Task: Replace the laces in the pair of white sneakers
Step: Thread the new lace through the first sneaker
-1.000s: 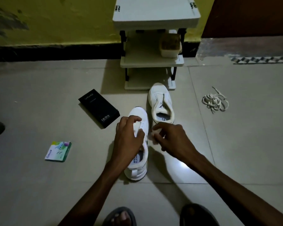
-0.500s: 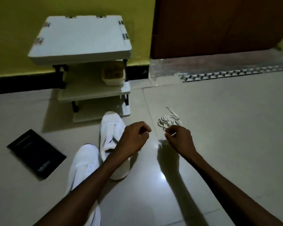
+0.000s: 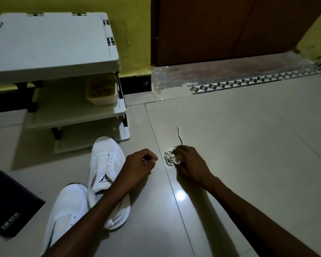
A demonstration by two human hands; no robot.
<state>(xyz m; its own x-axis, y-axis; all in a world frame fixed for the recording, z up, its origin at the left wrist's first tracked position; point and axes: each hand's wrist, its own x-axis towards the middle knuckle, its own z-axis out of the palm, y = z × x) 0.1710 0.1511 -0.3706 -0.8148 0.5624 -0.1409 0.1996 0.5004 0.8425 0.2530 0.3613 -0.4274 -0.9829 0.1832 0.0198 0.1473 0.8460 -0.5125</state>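
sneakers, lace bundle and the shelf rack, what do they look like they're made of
sneakers: white upper, probably synthetic leather or fine mesh, matte, with punched eyelet holes; dim light leaves it open.
lace bundle: off-white woven fabric cord, limp and tangled.
rack: likely moulded plastic shelves, pale with a slight sheen, on dark posts.

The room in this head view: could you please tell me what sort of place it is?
Most likely a home's entrance area: a pale tiled floor, a white shoe rack against a yellow wall, and a brown wooden door beside it.
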